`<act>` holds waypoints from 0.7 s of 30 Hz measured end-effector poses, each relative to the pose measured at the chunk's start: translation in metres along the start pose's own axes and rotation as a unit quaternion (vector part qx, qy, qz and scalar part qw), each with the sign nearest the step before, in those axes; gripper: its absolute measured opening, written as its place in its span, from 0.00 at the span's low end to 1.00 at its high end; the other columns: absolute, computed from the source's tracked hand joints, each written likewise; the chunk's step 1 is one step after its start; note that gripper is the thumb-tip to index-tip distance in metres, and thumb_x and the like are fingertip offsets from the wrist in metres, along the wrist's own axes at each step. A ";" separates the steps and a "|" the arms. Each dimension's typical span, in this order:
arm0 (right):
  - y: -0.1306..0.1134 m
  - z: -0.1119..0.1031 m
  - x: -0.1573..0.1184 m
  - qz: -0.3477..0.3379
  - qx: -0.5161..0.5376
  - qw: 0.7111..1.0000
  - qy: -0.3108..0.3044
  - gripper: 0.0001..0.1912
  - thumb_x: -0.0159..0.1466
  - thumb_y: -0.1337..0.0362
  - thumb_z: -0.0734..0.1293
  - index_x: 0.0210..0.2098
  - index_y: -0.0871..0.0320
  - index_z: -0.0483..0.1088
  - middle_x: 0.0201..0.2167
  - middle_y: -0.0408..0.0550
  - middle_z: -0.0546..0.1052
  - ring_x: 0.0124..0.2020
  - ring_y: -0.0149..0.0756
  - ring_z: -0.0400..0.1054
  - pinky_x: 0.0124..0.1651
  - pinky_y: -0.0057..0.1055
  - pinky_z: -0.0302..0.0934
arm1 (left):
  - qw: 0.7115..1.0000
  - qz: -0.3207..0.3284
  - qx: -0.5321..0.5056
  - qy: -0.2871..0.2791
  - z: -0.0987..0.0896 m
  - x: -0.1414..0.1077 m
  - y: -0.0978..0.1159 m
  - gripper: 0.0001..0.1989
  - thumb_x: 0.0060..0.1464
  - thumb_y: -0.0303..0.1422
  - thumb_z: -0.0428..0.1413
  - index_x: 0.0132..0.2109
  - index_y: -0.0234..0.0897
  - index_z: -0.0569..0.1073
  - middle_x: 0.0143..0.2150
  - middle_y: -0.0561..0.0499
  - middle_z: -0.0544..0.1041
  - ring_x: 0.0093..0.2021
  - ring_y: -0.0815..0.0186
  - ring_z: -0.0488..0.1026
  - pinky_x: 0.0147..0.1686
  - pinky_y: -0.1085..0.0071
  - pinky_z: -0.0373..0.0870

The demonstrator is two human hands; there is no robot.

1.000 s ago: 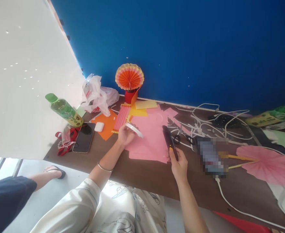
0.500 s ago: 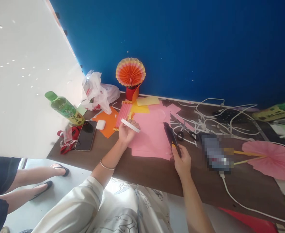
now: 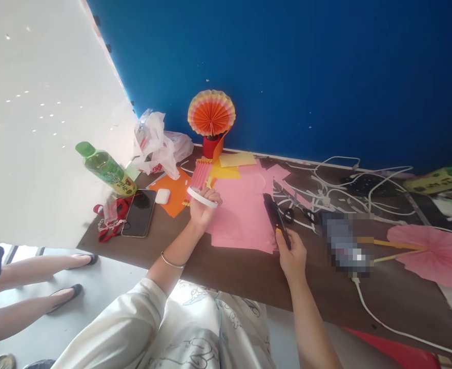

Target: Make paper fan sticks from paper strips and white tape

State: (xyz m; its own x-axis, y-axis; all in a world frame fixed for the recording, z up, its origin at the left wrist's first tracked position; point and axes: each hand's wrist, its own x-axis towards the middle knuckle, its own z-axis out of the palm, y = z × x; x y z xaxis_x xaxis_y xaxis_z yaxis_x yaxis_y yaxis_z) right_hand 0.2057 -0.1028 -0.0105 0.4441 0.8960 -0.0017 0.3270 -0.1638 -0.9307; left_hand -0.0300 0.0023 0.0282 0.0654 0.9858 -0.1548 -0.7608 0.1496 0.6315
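My left hand [image 3: 203, 211] is closed on a roll of white tape [image 3: 202, 199], seen nearly edge-on across the fingers, just above pink paper. Held in my right hand [image 3: 293, 256] is a long black tool [image 3: 275, 215] with a small orange spot by the thumb; its exact kind is unclear. That tool points away from me over the right edge of the pink paper sheets [image 3: 241, 220]. Beside it lie black-handled scissors [image 3: 289, 214]. Left of my left hand, a folded pink paper strip [image 3: 201, 174] with orange edges is partly covered.
A pleated paper fan [image 3: 211, 114] stands at the wall. To the left are a green bottle [image 3: 106, 169], a phone [image 3: 139, 212], a white case [image 3: 162, 196] and plastic bags [image 3: 157, 143]. White cables [image 3: 326, 195], another phone [image 3: 345, 243] and a pink fan [image 3: 433, 253] occupy the right.
The tape roll has turned slightly in my left hand, showing more of its ring. My right hand keeps its hold on the black tool. The legs of a person at left have shifted.
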 end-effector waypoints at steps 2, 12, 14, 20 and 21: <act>0.000 0.000 0.000 0.001 -0.002 1.000 0.001 0.21 0.56 0.50 0.64 0.42 0.60 0.67 0.33 0.51 0.76 0.25 0.33 0.70 0.26 0.30 0.67 | 1.000 0.002 -0.003 -0.007 -0.001 0.000 0.000 0.21 0.58 0.38 0.43 0.21 0.37 0.45 0.23 0.55 0.43 0.24 0.70 0.46 0.30 0.69 0.55; -0.002 0.000 -0.001 -0.010 -0.008 1.000 0.019 0.22 0.56 0.50 0.64 0.41 0.60 0.67 0.35 0.52 0.75 0.29 0.35 0.70 0.25 0.29 0.67 | 0.966 0.055 0.231 -0.100 -0.015 0.019 0.002 0.20 0.51 0.43 0.52 0.19 0.36 0.59 0.20 0.55 0.53 0.23 0.71 0.53 0.26 0.71 0.52; -0.002 -0.001 -0.002 -0.029 -0.007 0.999 0.020 0.21 0.56 0.50 0.64 0.41 0.60 0.67 0.35 0.52 0.75 0.29 0.35 0.70 0.25 0.29 0.67 | 0.942 0.088 0.303 -0.116 -0.018 0.018 0.002 0.19 0.52 0.44 0.52 0.21 0.36 0.63 0.20 0.55 0.57 0.24 0.70 0.54 0.27 0.71 0.51; -0.006 -0.003 -0.007 -0.067 -0.020 0.997 -0.011 0.21 0.57 0.51 0.62 0.42 0.60 0.67 0.35 0.52 0.75 0.27 0.34 0.70 0.27 0.31 0.68 | 0.911 0.099 0.368 -0.160 -0.017 0.012 0.003 0.16 0.52 0.41 0.53 0.23 0.35 0.69 0.22 0.53 0.62 0.26 0.68 0.57 0.30 0.70 0.52; -0.006 -0.003 -0.008 -0.070 -0.027 0.997 -0.016 0.20 0.58 0.51 0.62 0.43 0.60 0.67 0.35 0.52 0.75 0.26 0.34 0.70 0.27 0.31 0.67 | 0.905 0.101 0.377 -0.168 -0.017 0.012 0.003 0.16 0.52 0.41 0.53 0.23 0.35 0.70 0.22 0.53 0.63 0.26 0.67 0.58 0.30 0.70 0.53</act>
State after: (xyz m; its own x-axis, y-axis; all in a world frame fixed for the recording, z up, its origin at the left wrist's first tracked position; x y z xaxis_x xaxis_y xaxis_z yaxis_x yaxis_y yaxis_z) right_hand 0.2031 -0.1100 -0.0035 0.3648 0.9240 0.1149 0.4291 -0.0573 -0.9015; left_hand -0.0424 0.0134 0.0153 0.2641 0.9472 0.1820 -0.1300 -0.1521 0.9798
